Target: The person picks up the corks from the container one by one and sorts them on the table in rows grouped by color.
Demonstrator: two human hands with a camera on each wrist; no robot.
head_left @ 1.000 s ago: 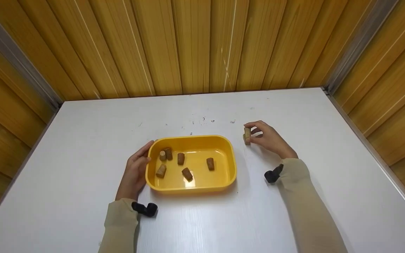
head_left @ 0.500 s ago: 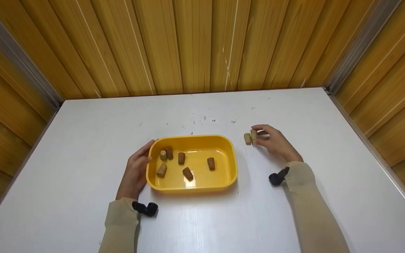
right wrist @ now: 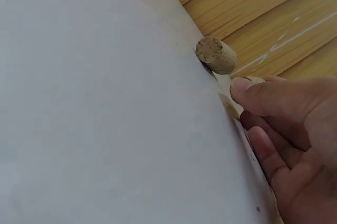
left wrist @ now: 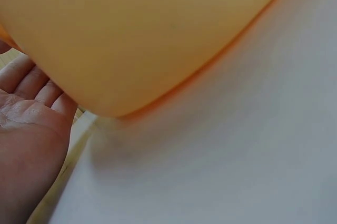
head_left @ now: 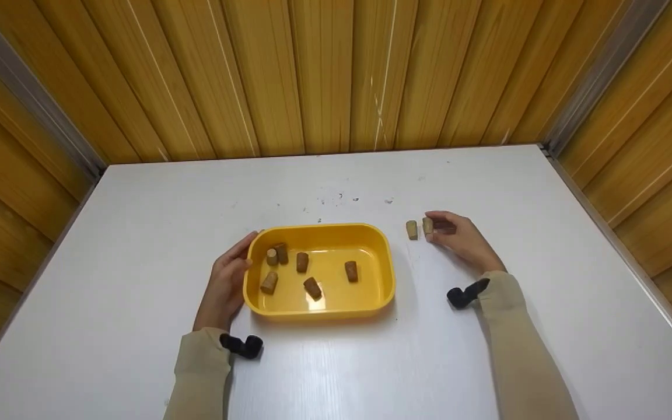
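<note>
My left hand [head_left: 226, 284] grips the left side of a yellow plastic tray [head_left: 324, 312], its thumb at the rim and its fingers along the outer wall. In the left wrist view the palm lies beside the tray's wall [left wrist: 131, 50], with the fingertips partly hidden. Right of the tray, my right hand [head_left: 463, 240] pinches a light cork stopper [head_left: 427, 226] between thumb and fingers; the thumb mostly covers it in the right wrist view. Just left of it another light cork stopper [head_left: 412, 230] stands on the table, apart from the held one.
Inside the tray are several stoppers, some light like this one [head_left: 269, 283], others darker brown like this one [head_left: 352, 271]. The white table [head_left: 155, 233] ends at a wood-patterned wall [head_left: 324, 76] behind, with side walls left and right.
My right hand has moved right and slightly toward me with the pinched stopper, from against the standing stopper to a small gap beside it. The left hand and tray have stayed in place.
</note>
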